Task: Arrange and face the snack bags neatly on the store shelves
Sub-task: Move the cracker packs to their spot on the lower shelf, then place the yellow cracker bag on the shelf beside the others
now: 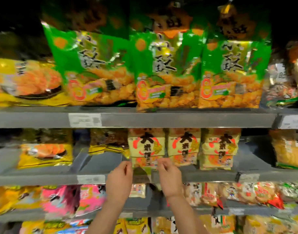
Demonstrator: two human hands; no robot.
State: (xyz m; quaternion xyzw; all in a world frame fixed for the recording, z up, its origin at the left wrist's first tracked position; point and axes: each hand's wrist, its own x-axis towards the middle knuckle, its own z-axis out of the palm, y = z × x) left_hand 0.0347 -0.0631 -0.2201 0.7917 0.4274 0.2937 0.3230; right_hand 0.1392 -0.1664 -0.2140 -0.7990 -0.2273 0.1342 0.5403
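Just at left hand (119,179), yellow bag (145,147).

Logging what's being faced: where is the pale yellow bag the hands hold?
Head view, centre: pale yellow bag, leftmost of three alike on the second shelf, left hand and right hand pinching its lower corners.

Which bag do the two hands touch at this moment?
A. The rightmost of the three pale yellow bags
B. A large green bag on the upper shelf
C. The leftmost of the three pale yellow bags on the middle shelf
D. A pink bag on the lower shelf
C: the left hand and the right hand both pinch the lower edge of the leftmost pale yellow bag on the middle shelf.
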